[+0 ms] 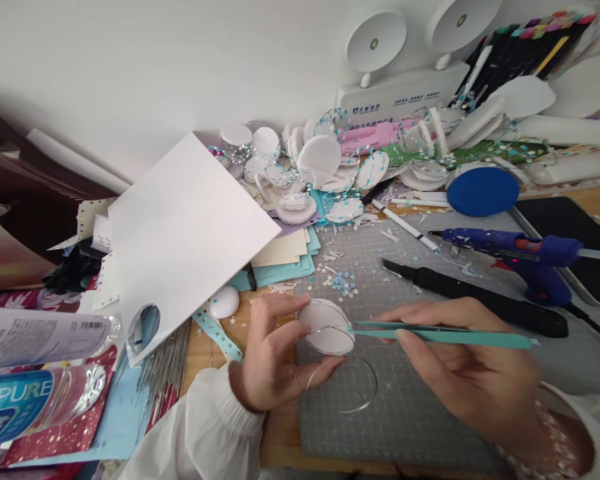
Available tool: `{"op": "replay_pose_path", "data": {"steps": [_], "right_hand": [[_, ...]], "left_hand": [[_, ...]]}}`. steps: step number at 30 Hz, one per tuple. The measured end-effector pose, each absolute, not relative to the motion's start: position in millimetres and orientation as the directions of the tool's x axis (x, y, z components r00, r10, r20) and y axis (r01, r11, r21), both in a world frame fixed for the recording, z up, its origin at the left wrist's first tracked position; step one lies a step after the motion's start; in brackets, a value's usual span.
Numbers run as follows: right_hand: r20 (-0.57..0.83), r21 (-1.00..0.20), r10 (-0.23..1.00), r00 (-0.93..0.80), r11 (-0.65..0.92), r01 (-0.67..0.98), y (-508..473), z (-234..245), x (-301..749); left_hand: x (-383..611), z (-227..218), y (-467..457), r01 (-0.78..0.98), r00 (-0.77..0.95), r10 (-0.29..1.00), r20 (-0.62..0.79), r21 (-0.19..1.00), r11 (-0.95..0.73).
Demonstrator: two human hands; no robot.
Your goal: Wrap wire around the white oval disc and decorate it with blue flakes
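Observation:
A white foam disc (325, 323) is pinched by its edge between the fingers of my left hand (280, 347). A thin silver wire (375, 390) curls across the disc and loops below it over the grey cutting mat. My right hand (475, 373) grips turquoise tweezers (445, 335), whose tips reach the right edge of the disc at the wire. Whatever sits between the tips is too small to make out. Just beyond the disc, a small heap of blue and white stars (344, 283) lies on the cutting mat (360, 433).
A blue glue gun (510, 247) and a black craft knife (480, 297) lie right of my hands. Foam discs with beaded wire (320, 157) crowd the back. A white board (190, 233), a bundle of wires (167, 380) and a plastic bottle (40, 400) are at left.

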State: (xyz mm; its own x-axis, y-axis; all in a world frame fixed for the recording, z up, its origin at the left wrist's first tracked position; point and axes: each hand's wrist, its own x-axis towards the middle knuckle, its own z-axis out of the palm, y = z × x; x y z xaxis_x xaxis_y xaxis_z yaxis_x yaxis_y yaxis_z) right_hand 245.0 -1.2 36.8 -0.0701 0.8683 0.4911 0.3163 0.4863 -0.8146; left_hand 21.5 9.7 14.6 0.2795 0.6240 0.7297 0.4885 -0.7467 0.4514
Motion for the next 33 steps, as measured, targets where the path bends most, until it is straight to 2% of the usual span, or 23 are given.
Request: {"op": "replay_pose_path", "data": {"steps": [5, 12, 20, 26, 30, 33], "right_hand": [[0.405, -0.898, 0.913, -0.049, 0.407, 0.17, 3, 39, 241], [0.167, -0.984, 0.983, -0.076, 0.161, -0.079, 8, 32, 243], [-0.026, -0.959, 0.987, -0.157, -0.069, -0.275, 15, 28, 243], [-0.196, -0.907, 0.961, -0.197, -0.254, -0.337, 20, 38, 239], [-0.169, -0.909, 0.977, -0.132, -0.206, -0.363, 22, 35, 245], [0.004, -0.961, 1.0, 0.024, 0.011, -0.278, 24, 32, 251]], "left_hand": [[21, 14, 9, 0.471, 0.279, 0.623, 0.731, 0.462, -0.752], [20, 14, 10, 0.459, 0.278, 0.636, 0.72, 0.482, -0.746], [20, 14, 9, 0.435, 0.285, 0.641, 0.713, 0.499, -0.749], [22, 14, 10, 0.408, 0.273, 0.641, 0.717, 0.517, -0.753], [24, 15, 10, 0.363, 0.226, 0.671, 0.706, 0.579, -0.73], [23, 15, 9, 0.383, 0.226, 0.71, 0.667, 0.61, -0.694]]}}
